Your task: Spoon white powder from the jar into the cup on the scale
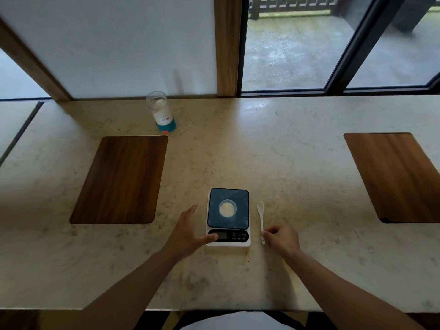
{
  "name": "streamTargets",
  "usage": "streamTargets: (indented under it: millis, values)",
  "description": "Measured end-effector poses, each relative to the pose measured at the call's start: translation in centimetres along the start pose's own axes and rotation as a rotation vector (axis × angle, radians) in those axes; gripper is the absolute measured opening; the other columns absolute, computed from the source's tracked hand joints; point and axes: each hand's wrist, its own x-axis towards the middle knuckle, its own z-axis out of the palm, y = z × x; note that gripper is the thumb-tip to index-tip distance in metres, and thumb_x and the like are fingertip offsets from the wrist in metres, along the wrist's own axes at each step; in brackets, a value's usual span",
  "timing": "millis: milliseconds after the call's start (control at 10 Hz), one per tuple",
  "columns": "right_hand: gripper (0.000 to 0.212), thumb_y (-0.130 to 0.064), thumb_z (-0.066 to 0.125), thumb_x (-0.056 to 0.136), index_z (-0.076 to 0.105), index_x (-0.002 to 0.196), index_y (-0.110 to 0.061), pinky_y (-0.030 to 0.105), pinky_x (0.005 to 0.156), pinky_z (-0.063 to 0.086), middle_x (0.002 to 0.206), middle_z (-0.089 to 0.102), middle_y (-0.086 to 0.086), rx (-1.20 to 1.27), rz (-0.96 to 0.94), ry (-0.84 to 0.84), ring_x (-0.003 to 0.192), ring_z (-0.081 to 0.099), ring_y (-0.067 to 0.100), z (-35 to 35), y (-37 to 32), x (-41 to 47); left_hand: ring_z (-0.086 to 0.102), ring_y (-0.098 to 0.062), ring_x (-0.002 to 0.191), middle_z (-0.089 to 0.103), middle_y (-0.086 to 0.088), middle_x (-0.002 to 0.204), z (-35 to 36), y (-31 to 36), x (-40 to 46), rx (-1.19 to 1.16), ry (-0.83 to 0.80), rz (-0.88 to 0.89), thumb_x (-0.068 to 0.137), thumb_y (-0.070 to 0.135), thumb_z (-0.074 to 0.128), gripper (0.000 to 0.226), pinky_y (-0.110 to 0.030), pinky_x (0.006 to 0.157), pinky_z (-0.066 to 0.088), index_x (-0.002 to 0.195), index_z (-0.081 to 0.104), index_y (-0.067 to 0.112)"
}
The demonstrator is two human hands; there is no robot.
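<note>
- Two bare hands over the counter [297, 163], one on each side of the scale [228, 216].
- Left hand [188, 234]: fingers spread, palm down; thumb tip lies on the scale's dark front panel by the display, the other fingers reach forward along the scale's left side. Nothing held.
- Right hand [282, 239]: fingers curled in, tips at the lower handle of the spoon [261, 219]. Cannot tell whether they pinch the handle or only touch it.
- Spoon: white, lying flat on the counter just right of the scale, bowl pointing away from the person.
- Cup [227, 208]: small, clear, standing in the middle of the scale's dark platform; pale powder covers its bottom.
- Jar [161, 111]: well apart from the scale, far left by the wall; clear body, white powder inside, teal base, small label on its side.
- Wooden inlays: one left [121, 179], one right [400, 177], both bare.
- Display reading too small to tell.
</note>
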Motion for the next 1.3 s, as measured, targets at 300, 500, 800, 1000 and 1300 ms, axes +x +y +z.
streamTargets:
  millis: [300, 500, 800, 1000, 1300]
  values:
    - [0.008, -0.023, 0.077, 0.079, 0.080, 0.073, -0.019, 0.022, 0.060, 0.052, 0.065, 0.073, -0.008, -0.001, 0.015, 0.015, 0.062, 0.067, 0.005, -0.1, 0.0, -0.2, 0.027, -0.025, 0.146, 0.022, -0.004, 0.163, 0.1, -0.1, -0.1, 0.038, -0.018, -0.015, 0.056, 0.084, 0.069, 0.126, -0.049, 0.114, 0.033, 0.155, 0.014, 0.027]
    - [0.006, -0.024, 0.077, 0.080, 0.080, 0.079, -0.018, 0.030, 0.072, 0.057, 0.072, 0.073, -0.006, 0.013, 0.007, 0.024, 0.069, 0.067, 0.008, -0.1, 0.0, -0.4, 0.027, -0.026, 0.146, 0.021, -0.006, 0.163, 0.2, 0.1, -0.3, 0.058, -0.033, -0.015, 0.054, 0.085, 0.067, 0.130, -0.049, 0.114, 0.032, 0.155, 0.014, 0.024]
    - [0.007, -0.021, 0.077, 0.082, 0.079, 0.084, -0.015, 0.025, 0.070, 0.052, 0.074, 0.072, -0.005, 0.020, 0.007, 0.043, 0.070, 0.065, 0.006, 0.0, -0.2, -0.5, 0.029, -0.025, 0.145, 0.023, -0.006, 0.162, -0.1, 0.4, 0.1, 0.048, -0.021, 0.012, 0.061, 0.075, 0.074, 0.122, -0.046, 0.113, 0.034, 0.155, 0.016, 0.023]
    - [0.007, -0.023, 0.076, 0.082, 0.080, 0.081, -0.016, 0.024, 0.066, 0.051, 0.072, 0.073, -0.005, 0.006, -0.005, 0.056, 0.071, 0.066, 0.007, -0.4, -0.6, -0.4, 0.029, -0.027, 0.145, 0.024, -0.008, 0.162, 0.1, 1.0, -0.3, 0.059, 0.004, 0.010, 0.063, 0.072, 0.075, 0.120, -0.047, 0.112, 0.034, 0.155, 0.017, 0.022]
    - [0.019, -0.027, 0.061, 0.093, 0.075, 0.092, -0.013, 0.042, 0.076, 0.059, 0.081, 0.074, 0.002, 0.020, -0.196, 0.039, 0.071, 0.069, 0.018, -2.7, -3.9, -0.5, 0.032, -0.028, 0.144, 0.027, -0.011, 0.161, -0.5, 3.6, -0.1, 0.016, 0.107, 0.029, 0.070, 0.086, 0.053, 0.113, -0.047, 0.113, 0.031, 0.155, 0.021, 0.018]
